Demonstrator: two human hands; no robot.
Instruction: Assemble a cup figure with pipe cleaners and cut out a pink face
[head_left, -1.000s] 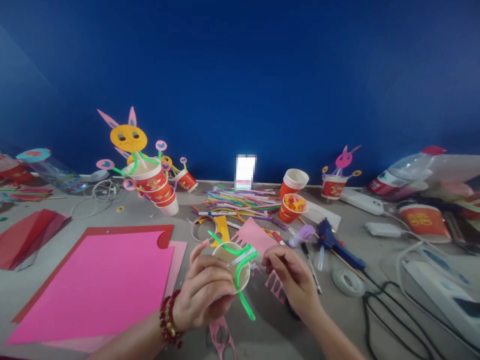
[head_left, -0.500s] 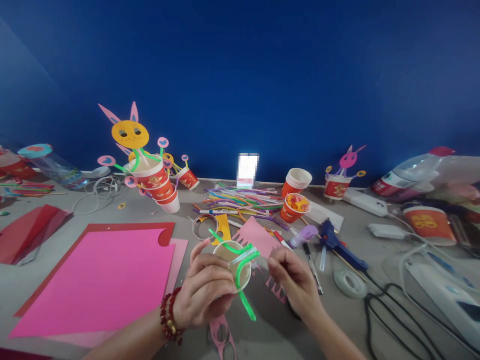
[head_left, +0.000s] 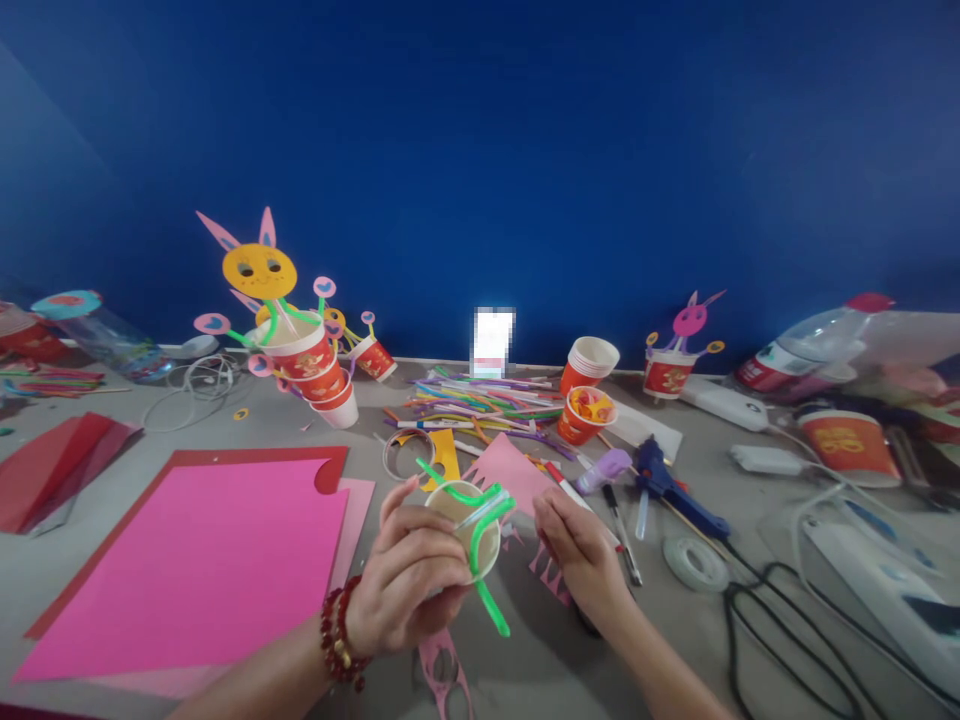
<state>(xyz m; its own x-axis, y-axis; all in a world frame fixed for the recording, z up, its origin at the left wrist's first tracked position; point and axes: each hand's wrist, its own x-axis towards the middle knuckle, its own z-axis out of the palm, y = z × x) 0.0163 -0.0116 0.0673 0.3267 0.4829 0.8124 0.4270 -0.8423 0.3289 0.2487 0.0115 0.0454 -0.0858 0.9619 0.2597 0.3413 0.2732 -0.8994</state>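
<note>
Sitting in the left hand [head_left: 409, 572]: a paper cup [head_left: 450, 507].

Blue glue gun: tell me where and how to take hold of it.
Take the blue glue gun by its long handle, probably with the right hand, which is nearer. I'd come from above: the gun lies flat, a roll of tape sits close on the handle's near side, and the black cord trails from around its end.
</note>
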